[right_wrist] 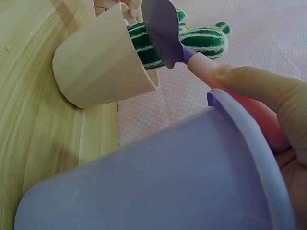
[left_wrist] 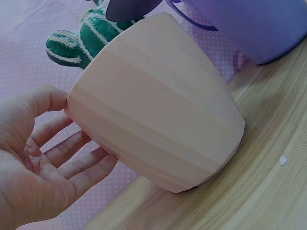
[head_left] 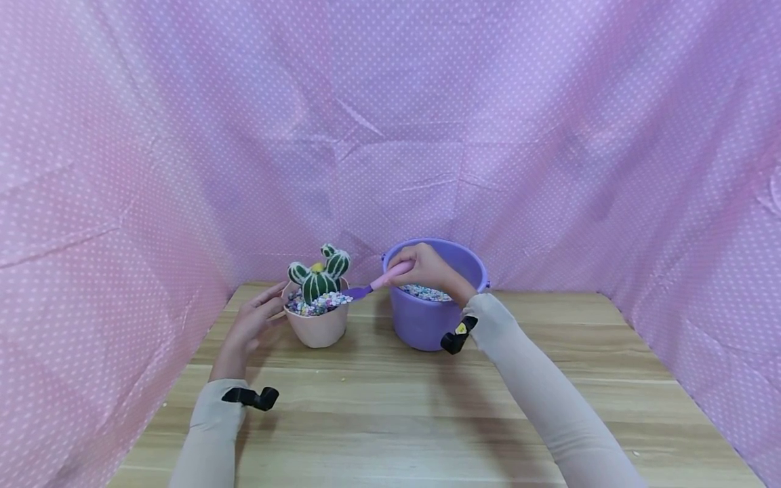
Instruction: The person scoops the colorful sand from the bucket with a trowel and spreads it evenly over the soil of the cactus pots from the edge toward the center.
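A pale pink pot [head_left: 318,331] holding a green knitted cactus [head_left: 318,286] and colored pebbles [head_left: 308,306] stands left of a purple bucket [head_left: 421,322]. The right hand [head_left: 430,268] grips the pink handle of a small shovel [head_left: 390,274] over the bucket's near left rim; its purple blade [right_wrist: 163,28] reaches the pot's right rim, beside pale pebbles. Fingers of the left hand [left_wrist: 53,158] touch the pot's left side [left_wrist: 153,110], spread and slightly bent, the thumb at the rim. More pebbles [head_left: 427,293] lie inside the bucket.
The wooden table [head_left: 366,420] carries a few stray pebbles, one in front of the pot [head_left: 343,379] and one near the right [head_left: 636,453]. A pink dotted cloth [head_left: 390,169] hangs behind the table and along both sides.
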Tool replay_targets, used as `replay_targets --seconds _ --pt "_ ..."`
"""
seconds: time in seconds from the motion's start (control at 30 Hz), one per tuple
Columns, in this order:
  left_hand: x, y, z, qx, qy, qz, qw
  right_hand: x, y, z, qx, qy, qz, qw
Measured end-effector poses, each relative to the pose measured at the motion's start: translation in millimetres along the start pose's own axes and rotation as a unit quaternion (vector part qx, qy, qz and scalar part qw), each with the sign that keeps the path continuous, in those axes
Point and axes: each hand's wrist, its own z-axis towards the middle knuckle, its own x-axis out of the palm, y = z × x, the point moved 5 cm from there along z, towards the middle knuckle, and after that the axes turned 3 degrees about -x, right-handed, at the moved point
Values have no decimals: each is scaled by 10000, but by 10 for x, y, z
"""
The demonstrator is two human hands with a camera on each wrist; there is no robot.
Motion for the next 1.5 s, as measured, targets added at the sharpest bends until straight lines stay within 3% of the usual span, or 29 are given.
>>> replay_targets --seconds 0.3,0.5,0.83,1.03,1.5 --pt "-15 11 16 61 116 -61 9999 1 22 -3 -143 -63 -143 9998" --pt "6 24 -14 -70 9 -144 9999 31 61 -2 -355 -44 -226 9991" --pt "79 0 -79 -116 -119 -434 9989 43 81 5 -411 -49 -385 9984" --pt "67 7 -75 -293 -208 -498 9981 45 103 4 -393 -21 -368 9985" --pt "10 22 -17 -270 -78 -460 9985 18 81 11 -294 46 -311 9991"
